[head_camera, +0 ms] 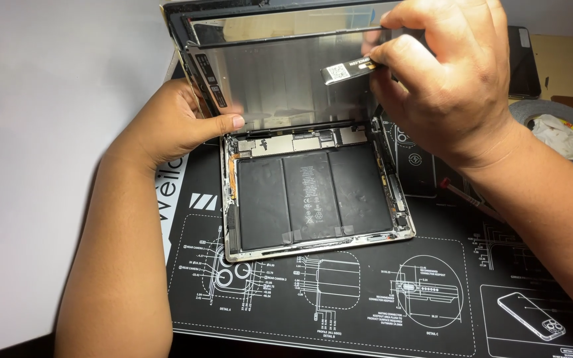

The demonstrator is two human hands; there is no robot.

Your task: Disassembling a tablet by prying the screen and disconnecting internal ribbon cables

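Observation:
An opened tablet body (313, 199) lies on a black printed work mat (339, 298), its black battery cells and circuit board exposed. Its display panel (280, 73) stands tilted up from the far edge, silver back facing me. My left hand (180, 126) grips the panel's left edge, thumb across the metal. My right hand (445, 79) is up at the panel's right side, fingers pinched on a small flat silver part (346, 69) with a label, held against the panel's back.
A red-tipped tool (465, 195) lies on the mat right of the tablet. A roll of tape (558, 129) with white cloth inside sits at the right. A dark device (524, 63) lies at the far right. White table surface (48, 132) spreads left.

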